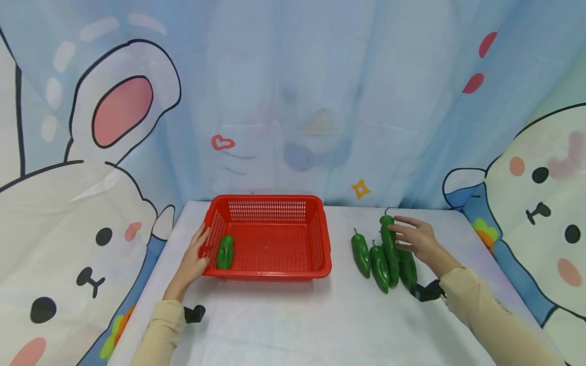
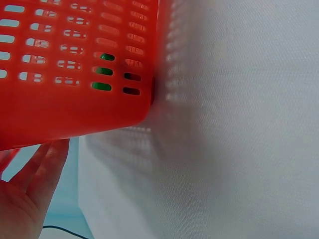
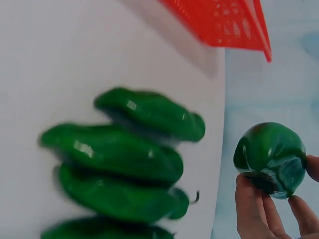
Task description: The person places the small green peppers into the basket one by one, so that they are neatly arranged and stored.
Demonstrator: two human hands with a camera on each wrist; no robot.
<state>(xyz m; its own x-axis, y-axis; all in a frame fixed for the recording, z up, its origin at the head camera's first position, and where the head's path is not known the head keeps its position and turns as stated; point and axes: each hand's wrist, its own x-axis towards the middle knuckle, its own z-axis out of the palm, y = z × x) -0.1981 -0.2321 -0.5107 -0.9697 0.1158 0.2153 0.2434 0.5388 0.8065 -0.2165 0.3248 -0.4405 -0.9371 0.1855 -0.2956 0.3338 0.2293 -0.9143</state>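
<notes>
A red plastic basket (image 1: 274, 274) with slotted walls stands on the table, one green pepper (image 1: 225, 252) lying in its left part. My left hand (image 1: 189, 262) rests against the basket's left side, its fingers fairly straight in the left wrist view. To the right of the basket, my right hand (image 1: 414, 238) holds a long green pepper (image 1: 389, 249) by its upper part. The right wrist view shows this held pepper (image 3: 271, 159) end-on between thumb and fingers. More green peppers (image 3: 114, 152) lie side by side on the table below; the held one partly covers them in the head view.
A white cloth covers the table (image 1: 274, 325). Behind it hangs a blue curtain (image 1: 284, 101) with cartoon prints, and more printed cloth stands at both sides. Black wrist mounts (image 1: 428, 291) show at the sleeves. A thin dark cable (image 2: 65, 229) is at the lower left wrist view.
</notes>
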